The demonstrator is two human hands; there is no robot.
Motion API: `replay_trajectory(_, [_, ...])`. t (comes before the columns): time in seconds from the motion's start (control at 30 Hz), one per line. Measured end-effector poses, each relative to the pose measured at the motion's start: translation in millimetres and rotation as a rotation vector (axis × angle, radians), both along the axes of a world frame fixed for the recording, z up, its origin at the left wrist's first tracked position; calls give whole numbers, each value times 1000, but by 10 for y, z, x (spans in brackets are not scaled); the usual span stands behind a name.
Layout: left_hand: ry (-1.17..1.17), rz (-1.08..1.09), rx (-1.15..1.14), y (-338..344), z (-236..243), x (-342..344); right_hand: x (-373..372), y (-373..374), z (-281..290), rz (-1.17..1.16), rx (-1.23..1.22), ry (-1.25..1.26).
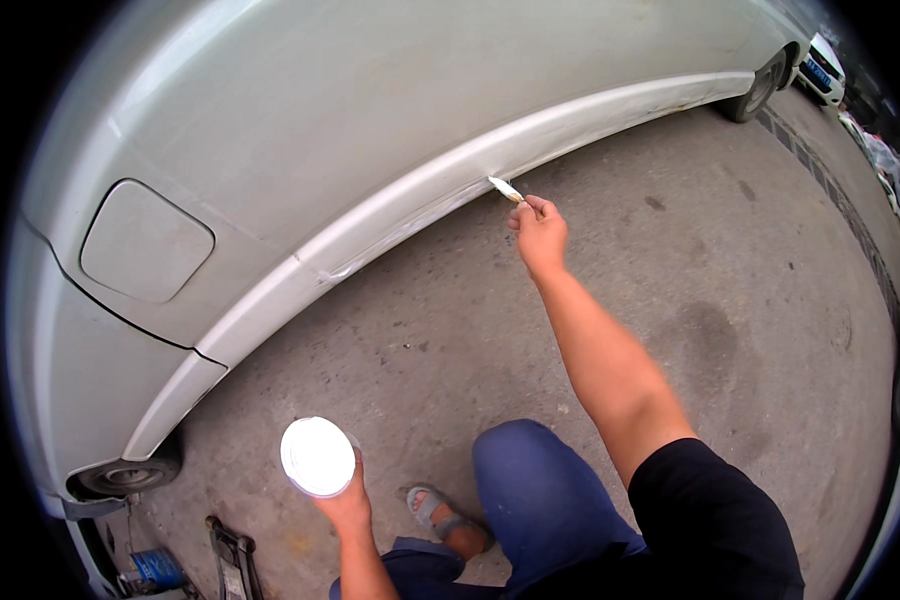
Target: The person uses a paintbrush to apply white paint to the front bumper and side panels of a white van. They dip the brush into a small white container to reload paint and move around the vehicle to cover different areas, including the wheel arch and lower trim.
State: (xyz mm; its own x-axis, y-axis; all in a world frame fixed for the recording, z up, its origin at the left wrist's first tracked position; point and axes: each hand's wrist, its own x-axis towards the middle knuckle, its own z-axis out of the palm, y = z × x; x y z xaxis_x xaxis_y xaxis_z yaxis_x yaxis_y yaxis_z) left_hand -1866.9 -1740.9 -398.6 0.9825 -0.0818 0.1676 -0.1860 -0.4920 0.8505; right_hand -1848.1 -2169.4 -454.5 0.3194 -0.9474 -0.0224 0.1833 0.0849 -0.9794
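My right hand (540,238) reaches out to the vehicle's lower side, its fingers pinched on a small paintbrush (504,188) with a white-coated head. The brush tip is at the lower edge of the pale sill (410,195), where white smears show; whether it touches cannot be told. Lower and to the left, my left hand (346,505) grips a round tub (317,457) from below and the side. A bright white disc fills the tub's top; I cannot tell whether it is paint or a lid.
The silver van (370,70) with a fuel flap (148,240) spans the upper left. A floor jack (232,560) and a blue can (158,568) stand at lower left. A drain grate (830,180) crosses the concrete on the right. A white car (821,72) is parked far right.
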Motion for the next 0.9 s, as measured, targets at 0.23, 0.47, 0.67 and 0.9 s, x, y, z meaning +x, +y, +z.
replay_trajectory(0.23, [-9,-23,-18,-45,-9,-3,93,310,-118,156,387,-80])
replay_trajectory(0.47, [-30,-48,-37,-31,-11,-23,148,404,-160,73,362,-111])
replay_trajectory(0.67, [-6,-19,-21,-15,53,-45,218,705,-125,212,395,-57])
replay_trajectory(0.9, [7,-8,42,-5,67,6,349,1057,-21,258,490,-74])
